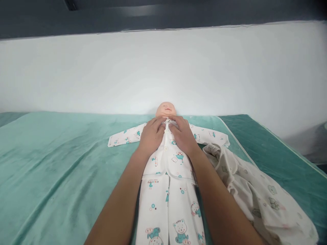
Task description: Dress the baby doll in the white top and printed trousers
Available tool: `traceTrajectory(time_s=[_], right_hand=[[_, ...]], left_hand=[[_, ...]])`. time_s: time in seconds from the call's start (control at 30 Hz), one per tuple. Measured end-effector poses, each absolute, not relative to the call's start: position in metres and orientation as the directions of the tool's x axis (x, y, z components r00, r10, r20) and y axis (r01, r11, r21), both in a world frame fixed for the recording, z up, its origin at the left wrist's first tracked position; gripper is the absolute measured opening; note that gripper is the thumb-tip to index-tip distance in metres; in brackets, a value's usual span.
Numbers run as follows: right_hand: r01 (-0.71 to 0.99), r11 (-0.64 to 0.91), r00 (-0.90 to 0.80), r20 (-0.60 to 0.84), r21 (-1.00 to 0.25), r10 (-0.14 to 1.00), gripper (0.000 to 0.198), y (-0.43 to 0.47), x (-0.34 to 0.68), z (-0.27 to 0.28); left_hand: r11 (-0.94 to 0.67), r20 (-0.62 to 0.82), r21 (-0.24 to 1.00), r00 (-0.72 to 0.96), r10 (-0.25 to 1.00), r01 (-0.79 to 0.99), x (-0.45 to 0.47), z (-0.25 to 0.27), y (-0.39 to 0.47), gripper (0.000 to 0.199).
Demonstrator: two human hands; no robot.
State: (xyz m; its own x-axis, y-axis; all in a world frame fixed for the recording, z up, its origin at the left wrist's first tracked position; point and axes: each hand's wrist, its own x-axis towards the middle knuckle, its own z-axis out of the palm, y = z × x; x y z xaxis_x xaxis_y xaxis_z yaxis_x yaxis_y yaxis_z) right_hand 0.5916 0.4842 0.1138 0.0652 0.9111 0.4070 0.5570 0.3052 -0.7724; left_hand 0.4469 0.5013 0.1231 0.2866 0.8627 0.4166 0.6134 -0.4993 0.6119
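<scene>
A baby doll [166, 109] lies on its back with its head towards the wall. It wears a white printed baby shirt [166, 160] with teal figures, its sleeves spread to both sides. My left hand [153, 134] and my right hand [182, 133] rest on the shirt's chest, one on each side of the front opening. Fingers and thumbs of both hands are closed on the shirt's edges just below the collar; the exact fingertip grip is partly hidden. Matching printed baby trousers [155, 211] lie below the shirt hem and run out of view at the bottom.
A crumpled white printed baby garment [265, 200] lies beside my right forearm, touching the doll's sleeve end. Everything lies on a teal blanket [56, 170] with soft creases. A white wall [163, 71] stands behind the doll's head, with a dark band above it.
</scene>
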Motion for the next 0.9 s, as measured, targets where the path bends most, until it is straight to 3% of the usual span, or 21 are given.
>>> traceTrajectory(time_s=[0.47,0.67,0.9], right_hand=[[0.494,0.327,0.167,0.457,-0.806,0.874,0.028,0.479,0.589,0.113],[0.445,0.320,0.187,0.436,-0.837,0.880,0.029,0.471,0.590,0.116],[0.419,0.296,0.230,0.416,-0.858,0.880,0.031,0.451,0.582,0.118]], left_hand=[[-0.520,0.453,0.619,0.273,0.849,0.589,0.446,0.122,0.495,0.036],[-0.501,0.487,0.702,0.172,0.856,0.506,0.447,0.124,0.481,0.028],[-0.424,0.428,0.788,0.098,0.899,0.447,0.448,0.127,0.463,0.019]])
